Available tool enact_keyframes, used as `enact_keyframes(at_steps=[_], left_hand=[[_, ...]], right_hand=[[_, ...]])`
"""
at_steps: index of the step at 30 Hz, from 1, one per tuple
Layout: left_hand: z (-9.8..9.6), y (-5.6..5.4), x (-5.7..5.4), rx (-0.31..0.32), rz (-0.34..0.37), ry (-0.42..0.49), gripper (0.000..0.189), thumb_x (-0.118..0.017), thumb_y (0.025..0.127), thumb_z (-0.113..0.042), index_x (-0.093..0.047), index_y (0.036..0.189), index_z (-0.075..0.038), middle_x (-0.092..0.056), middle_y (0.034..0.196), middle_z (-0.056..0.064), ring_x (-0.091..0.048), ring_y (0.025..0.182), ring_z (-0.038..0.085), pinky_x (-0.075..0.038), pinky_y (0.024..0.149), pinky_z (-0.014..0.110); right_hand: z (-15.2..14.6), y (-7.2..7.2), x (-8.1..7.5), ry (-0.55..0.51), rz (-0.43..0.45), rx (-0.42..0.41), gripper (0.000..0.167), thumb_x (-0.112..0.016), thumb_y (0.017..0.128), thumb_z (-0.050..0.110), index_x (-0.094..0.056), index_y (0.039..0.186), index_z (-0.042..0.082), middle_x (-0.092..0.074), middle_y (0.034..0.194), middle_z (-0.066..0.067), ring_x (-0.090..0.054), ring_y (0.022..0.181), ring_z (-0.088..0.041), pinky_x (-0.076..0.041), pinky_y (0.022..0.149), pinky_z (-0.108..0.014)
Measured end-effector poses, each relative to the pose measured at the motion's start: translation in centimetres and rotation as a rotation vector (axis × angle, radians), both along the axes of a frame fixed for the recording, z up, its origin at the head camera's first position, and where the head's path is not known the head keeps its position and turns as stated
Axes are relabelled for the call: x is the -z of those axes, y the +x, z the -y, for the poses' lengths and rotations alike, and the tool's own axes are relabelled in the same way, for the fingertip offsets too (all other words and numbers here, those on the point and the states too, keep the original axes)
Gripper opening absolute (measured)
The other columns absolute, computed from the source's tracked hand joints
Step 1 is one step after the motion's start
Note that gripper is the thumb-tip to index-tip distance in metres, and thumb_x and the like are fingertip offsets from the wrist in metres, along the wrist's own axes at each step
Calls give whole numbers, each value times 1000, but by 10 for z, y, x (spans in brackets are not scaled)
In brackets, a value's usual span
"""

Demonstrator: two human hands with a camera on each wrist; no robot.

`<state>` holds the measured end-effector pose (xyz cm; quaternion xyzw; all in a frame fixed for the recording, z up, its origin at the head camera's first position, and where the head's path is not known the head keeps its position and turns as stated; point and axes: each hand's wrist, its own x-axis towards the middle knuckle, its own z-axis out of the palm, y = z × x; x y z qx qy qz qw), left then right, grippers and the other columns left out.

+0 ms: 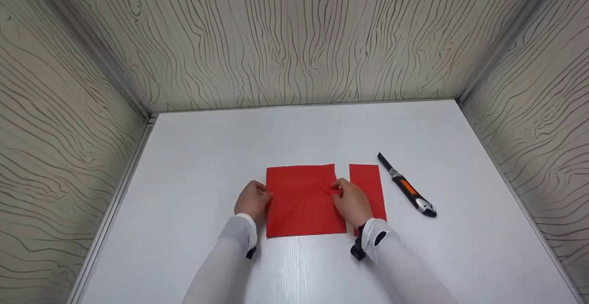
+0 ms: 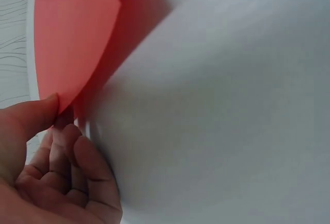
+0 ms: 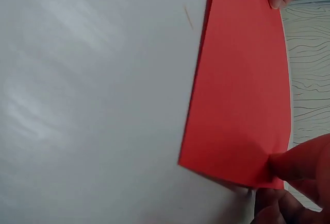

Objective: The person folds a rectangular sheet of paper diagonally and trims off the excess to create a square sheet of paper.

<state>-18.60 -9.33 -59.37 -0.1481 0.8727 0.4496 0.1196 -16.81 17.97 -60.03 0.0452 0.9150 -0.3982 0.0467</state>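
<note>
A nearly square sheet of red paper [image 1: 301, 207] lies between my two hands on the white table, its surface slightly bowed. My left hand [image 1: 251, 200] pinches its left edge between thumb and fingers; in the left wrist view the thumb rests on top of the paper [image 2: 77, 33] and the fingertips go beneath. Opposite, my right hand [image 1: 353, 203] pinches the right edge, which is lifted and creased there. The right wrist view shows that thumb pressing on the red paper [image 3: 240, 80] near a corner. A narrow red paper strip [image 1: 368, 180] lies partly under my right hand.
To the right of the strip lies a utility knife [image 1: 412, 193] with a black and orange handle, its blade pointing away to the upper left. Wood-grain patterned panels [image 1: 294, 42] enclose the white table [image 1: 207, 147] at the back and both sides.
</note>
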Motion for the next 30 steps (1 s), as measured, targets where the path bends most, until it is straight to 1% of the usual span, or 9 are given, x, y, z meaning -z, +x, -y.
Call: enact_keyframes(at_steps=[5,9,13,19,22,25,27,28,30], left_hand=[[-5,-3,4,43,-29,-119,38,-72,96,-19,-58,129,-8,-68,104,7,-64,90,21,-54,83,40],[-8,-4,5,79,-57,-196,38,-71,96,-18,-57,129,-6,-70,110,9,-66,90,20,-56,83,40],[-10,-4,6,86,-72,-218,38,-70,97,-17,-57,130,-5,-71,112,10,-68,89,20,-57,84,41],[-11,-3,9,82,-77,-218,45,-71,97,-19,-53,136,-5,-71,109,10,-68,87,20,-59,82,41],[-12,-3,10,82,-84,-220,52,-71,97,-20,-50,143,-5,-68,117,11,-69,95,23,-59,86,44],[-12,-1,11,103,-125,-244,58,-72,97,-19,-47,148,-6,-62,123,14,-67,101,26,-58,89,47],[-13,0,12,132,-171,-278,61,-73,96,-17,-46,150,-8,-58,127,15,-64,108,27,-58,90,47],[-13,1,13,160,-205,-306,61,-73,95,-16,-47,151,-9,-57,129,15,-62,110,28,-57,91,47],[-13,5,12,244,-278,-369,61,-74,95,-15,-50,150,-13,-55,134,14,-59,117,29,-55,94,45]], right_hand=[[3,-1,-1,59,9,1,29,-72,94,15,-67,122,12,-68,108,-5,-61,93,-25,-57,82,-40],[3,-2,-1,105,8,-7,33,-74,92,16,-68,124,11,-69,112,-7,-62,95,-26,-57,85,-43],[2,-2,1,115,-1,-13,35,-75,90,15,-68,124,10,-69,111,-7,-62,95,-26,-56,87,-45],[3,-2,1,109,13,4,37,-75,91,16,-67,127,11,-68,116,-8,-61,102,-28,-56,90,-46],[4,-2,1,120,14,8,38,-76,91,16,-66,128,10,-68,117,-8,-62,102,-29,-56,91,-48],[4,-2,2,125,18,12,39,-76,91,17,-66,128,10,-68,117,-9,-62,103,-29,-56,92,-48],[5,-2,2,126,22,12,40,-76,91,17,-65,129,10,-67,118,-9,-61,104,-29,-56,92,-49],[5,-2,2,128,23,10,40,-76,92,17,-65,129,11,-67,118,-9,-61,104,-29,-56,92,-49],[5,-1,3,131,29,8,41,-76,92,18,-65,130,11,-67,118,-8,-61,105,-28,-56,92,-48]])
